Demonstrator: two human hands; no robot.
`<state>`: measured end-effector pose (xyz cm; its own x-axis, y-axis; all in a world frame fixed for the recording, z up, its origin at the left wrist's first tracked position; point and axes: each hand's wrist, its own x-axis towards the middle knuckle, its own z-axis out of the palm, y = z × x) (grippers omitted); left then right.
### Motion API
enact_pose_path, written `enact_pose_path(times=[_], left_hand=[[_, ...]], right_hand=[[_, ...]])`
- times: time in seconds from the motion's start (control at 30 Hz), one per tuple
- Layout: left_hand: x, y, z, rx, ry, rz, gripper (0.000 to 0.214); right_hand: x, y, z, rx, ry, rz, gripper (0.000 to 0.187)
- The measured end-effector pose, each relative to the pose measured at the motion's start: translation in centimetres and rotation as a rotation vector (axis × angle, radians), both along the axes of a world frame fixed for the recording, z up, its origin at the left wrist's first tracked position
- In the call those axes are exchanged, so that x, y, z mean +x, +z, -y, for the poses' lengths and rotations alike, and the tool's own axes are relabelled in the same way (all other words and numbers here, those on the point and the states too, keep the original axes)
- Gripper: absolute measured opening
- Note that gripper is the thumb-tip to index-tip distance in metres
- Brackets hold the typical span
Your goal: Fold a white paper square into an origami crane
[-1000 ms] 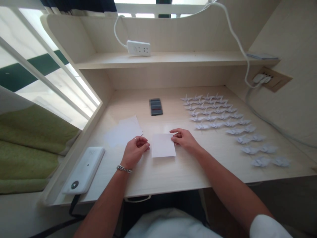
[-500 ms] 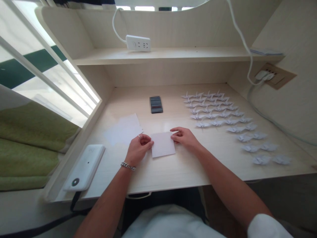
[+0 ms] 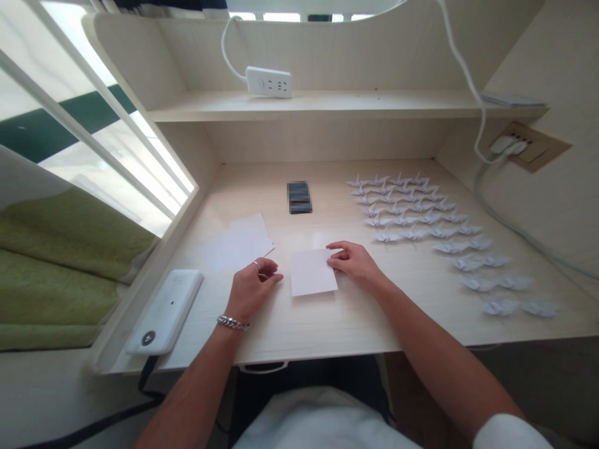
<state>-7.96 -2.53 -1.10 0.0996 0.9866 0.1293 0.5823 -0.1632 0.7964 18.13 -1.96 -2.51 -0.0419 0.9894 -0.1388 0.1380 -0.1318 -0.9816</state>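
A square sheet of white paper (image 3: 312,272) is in front of me at the middle of the desk. My right hand (image 3: 350,265) pinches its upper right edge between thumb and fingers. Just left of the sheet, my left hand (image 3: 255,282) is apart from it, fingers curled loosely, a gap between thumb and fingertips and nothing held. Beyond that hand lie more white paper sheets (image 3: 238,240), spread and overlapping. Folded white paper cranes (image 3: 412,202) stand in several rows on the right side of the desk.
A dark pixelated rectangle (image 3: 299,197) lies at the desk's back middle. At the left edge sits a white power bank (image 3: 166,312) with a black cable. A white power strip (image 3: 268,82) stands on the shelf (image 3: 337,103). White cords hang by the wall socket (image 3: 531,146).
My left hand has let go of the square sheet's left edge and moved a little left. My right hand still holds the sheet. The whole view has shifted slightly.
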Motion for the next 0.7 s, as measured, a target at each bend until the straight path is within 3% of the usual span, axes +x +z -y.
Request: enact_pose_path(times=[0.1,0.2,0.3,0.5,0.7], left_hand=[[0.3,-0.4,0.5,0.221,-0.066,-0.151,0.021],[1.2,-0.6,0.9,0.452,-0.227,-0.238,0.026],[2.2,-0.8,1.2,0.565,-0.402,-0.317,0.036],[3.2,-1.1,1.6,0.560,-0.597,-0.387,0.024],[3.7,-1.1,2.0,0.480,-0.622,-0.382,0.025]], right_hand=[[0.1,0.0,0.2,-0.010,-0.010,-0.003,0.037],[0.4,-0.2,0.4,-0.018,-0.020,-0.008,0.036],[0.8,-0.5,0.7,-0.026,-0.027,-0.007,0.037],[1.4,-0.2,1.5,-0.023,-0.038,0.042,0.036],[1.7,-0.2,2.2,-0.010,-0.053,0.117,0.034]])
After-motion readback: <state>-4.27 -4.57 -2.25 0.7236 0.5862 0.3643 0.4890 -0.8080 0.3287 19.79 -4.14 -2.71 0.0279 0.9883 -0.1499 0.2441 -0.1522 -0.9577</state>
